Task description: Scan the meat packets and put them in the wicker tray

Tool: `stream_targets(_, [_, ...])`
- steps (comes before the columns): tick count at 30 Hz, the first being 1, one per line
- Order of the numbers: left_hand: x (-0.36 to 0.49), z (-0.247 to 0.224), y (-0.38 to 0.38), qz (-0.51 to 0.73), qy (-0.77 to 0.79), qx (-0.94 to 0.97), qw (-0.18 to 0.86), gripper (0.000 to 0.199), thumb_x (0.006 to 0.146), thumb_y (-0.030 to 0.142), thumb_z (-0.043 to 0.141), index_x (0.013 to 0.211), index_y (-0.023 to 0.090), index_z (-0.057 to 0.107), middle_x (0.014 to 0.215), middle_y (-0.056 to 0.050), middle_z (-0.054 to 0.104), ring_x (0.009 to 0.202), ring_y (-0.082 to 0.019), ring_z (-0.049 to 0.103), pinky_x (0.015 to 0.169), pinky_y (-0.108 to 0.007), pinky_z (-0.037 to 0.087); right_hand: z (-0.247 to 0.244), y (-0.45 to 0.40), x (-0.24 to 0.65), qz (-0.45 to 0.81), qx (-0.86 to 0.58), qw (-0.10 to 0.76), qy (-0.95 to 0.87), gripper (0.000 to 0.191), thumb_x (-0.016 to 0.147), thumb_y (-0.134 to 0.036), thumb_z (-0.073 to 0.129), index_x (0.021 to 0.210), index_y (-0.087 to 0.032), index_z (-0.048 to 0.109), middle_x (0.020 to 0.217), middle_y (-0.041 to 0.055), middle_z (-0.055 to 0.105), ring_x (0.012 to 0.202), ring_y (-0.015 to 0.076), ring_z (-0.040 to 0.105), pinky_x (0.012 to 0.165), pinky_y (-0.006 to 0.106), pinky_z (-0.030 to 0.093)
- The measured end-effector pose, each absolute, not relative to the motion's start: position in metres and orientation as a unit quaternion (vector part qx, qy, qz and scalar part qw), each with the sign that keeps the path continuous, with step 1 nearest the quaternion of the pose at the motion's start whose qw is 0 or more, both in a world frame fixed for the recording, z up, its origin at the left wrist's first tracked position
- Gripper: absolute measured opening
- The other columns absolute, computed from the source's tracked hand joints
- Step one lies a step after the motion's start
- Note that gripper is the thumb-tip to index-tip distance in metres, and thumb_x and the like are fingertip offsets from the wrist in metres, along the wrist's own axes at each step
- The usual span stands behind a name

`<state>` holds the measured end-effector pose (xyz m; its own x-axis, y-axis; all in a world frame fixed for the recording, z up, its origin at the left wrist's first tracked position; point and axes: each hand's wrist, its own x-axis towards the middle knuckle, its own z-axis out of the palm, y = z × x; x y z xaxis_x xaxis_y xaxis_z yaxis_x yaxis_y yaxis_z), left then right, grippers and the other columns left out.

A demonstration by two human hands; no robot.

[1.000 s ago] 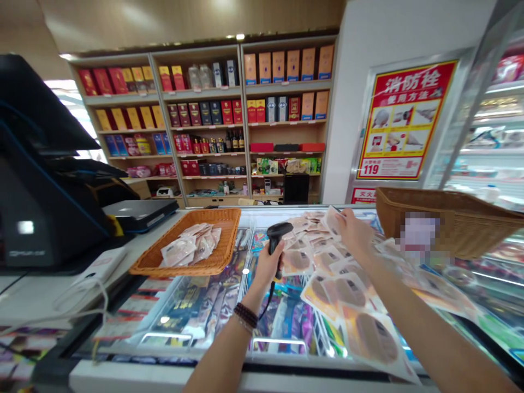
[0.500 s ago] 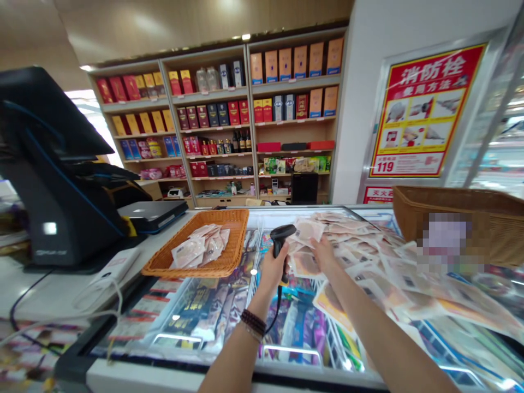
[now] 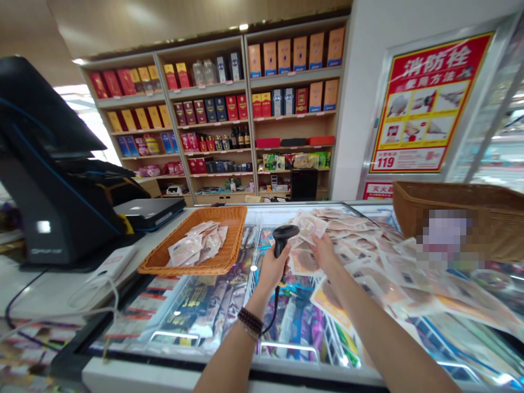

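Observation:
My left hand [image 3: 273, 269] is shut around the grip of a black handheld barcode scanner [image 3: 283, 237], whose cable hangs down past my wrist. My right hand [image 3: 323, 253] pinches a clear plastic packet [image 3: 309, 226] of brown round food just beside the scanner's head. Under and around that hand, many similar packets [image 3: 393, 278] lie spread over the glass lid of a chest freezer [image 3: 213, 311]. More of these packets [image 3: 192, 246] rest in a woven orange tray [image 3: 184, 269] to the left of my left hand.
A black checkout terminal [image 3: 49, 185] and a flat grey device [image 3: 149, 212] stand on the white counter [image 3: 61, 292] at left. A wicker basket [image 3: 462, 210] sits at right, partly behind a blurred patch. Behind are wooden shelves [image 3: 208, 109] of boxed bottles and a red poster [image 3: 429, 103].
My right hand has come down and leftward with the packet, which now sits right beside the scanner head. My left hand still grips the scanner, and the view has shifted slightly.

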<state>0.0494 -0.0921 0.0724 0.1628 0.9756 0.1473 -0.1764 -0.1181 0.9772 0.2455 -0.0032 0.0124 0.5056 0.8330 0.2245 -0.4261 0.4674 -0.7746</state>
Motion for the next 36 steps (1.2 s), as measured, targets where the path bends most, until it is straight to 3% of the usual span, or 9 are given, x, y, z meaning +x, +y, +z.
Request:
stream_targets(7, [0.049, 0.073, -0.094, 0.527, 0.373, 0.517, 0.562, 0.071, 0.064, 0.081, 0.090, 0.084, 0.023, 0.053, 0.056, 0.010, 0.051, 0.039, -0.007, 0.046, 0.039, -0.020, 0.033, 0.015, -0.004, 0.242, 0.392, -0.334, 0.808, -0.287, 0.036, 0.065, -0.028, 0.088, 0.096, -0.030, 0.069, 0.093, 0.0001, 0.085, 0.087, 0.0244, 0.081, 0.075, 0.037, 0.068])
stream_targets(21, [0.033, 0.080, -0.091, 0.534, 0.361, 0.545, 0.536, 0.071, 0.066, 0.084, 0.087, 0.080, 0.023, 0.054, 0.056, 0.008, 0.053, 0.039, -0.007, 0.045, 0.040, -0.021, 0.034, 0.041, -0.015, 0.233, 0.398, -0.330, 0.808, -0.281, 0.031, 0.068, -0.015, 0.083, 0.093, -0.027, 0.069, 0.086, -0.0016, 0.082, 0.090, 0.0210, 0.082, 0.081, 0.031, 0.069])
stream_targets(26, [-0.001, 0.093, -0.093, 0.549, 0.366, 0.557, 0.505, 0.067, 0.071, 0.081, 0.087, 0.080, 0.024, 0.054, 0.057, 0.007, 0.053, 0.039, -0.007, 0.046, 0.040, -0.022, 0.033, 0.048, -0.004, 0.212, 0.414, -0.379, 0.798, -0.220, 0.032, 0.067, -0.008, 0.073, 0.092, -0.028, 0.066, 0.088, -0.0020, 0.081, 0.092, 0.0218, 0.081, 0.072, 0.031, 0.072])
stream_targets(31, [-0.052, 0.112, -0.094, 0.578, 0.380, 0.564, 0.451, 0.066, 0.074, 0.083, 0.082, 0.076, 0.024, 0.052, 0.055, 0.007, 0.051, 0.039, -0.008, 0.044, 0.040, -0.023, 0.032, 0.060, 0.033, 0.170, 0.425, -0.418, 0.775, -0.210, 0.034, 0.063, -0.006, 0.072, 0.086, -0.029, 0.062, 0.082, -0.0014, 0.076, 0.089, 0.0262, 0.081, 0.072, 0.041, 0.075])
stream_targets(36, [-0.111, 0.128, -0.098, 0.616, 0.403, 0.543, 0.404, 0.063, 0.073, 0.079, 0.085, 0.080, 0.025, 0.053, 0.056, 0.008, 0.051, 0.038, -0.009, 0.044, 0.040, -0.023, 0.033, 0.078, 0.055, 0.093, 0.485, -0.361, 0.745, -0.280, 0.032, 0.058, -0.008, 0.071, 0.082, -0.029, 0.066, 0.082, -0.0007, 0.078, 0.082, 0.0238, 0.079, 0.067, 0.035, 0.072])
